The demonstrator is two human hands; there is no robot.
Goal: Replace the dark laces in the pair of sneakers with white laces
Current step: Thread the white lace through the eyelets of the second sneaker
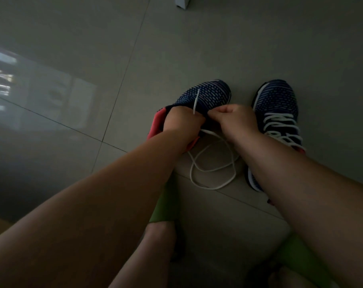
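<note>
Two dark blue knit sneakers stand on the tiled floor. The left sneaker [205, 94] has a pink inner lining and a loose white lace [212, 169] that coils on the floor behind it. One lace end [196, 101] sticks up across its toe. My left hand [181, 121] grips the shoe's throat and pinches the lace there. My right hand [237, 120] is curled at the same spot, pinching the lace close by. The right sneaker [277, 100] carries a threaded white lace [280, 127], partly hidden by my right forearm.
Grey glossy floor tiles [72, 59] spread all around, with a window reflection at the left. A white furniture leg [181, 2] stands at the top edge. My knees and green shorts [166, 206] fill the bottom.
</note>
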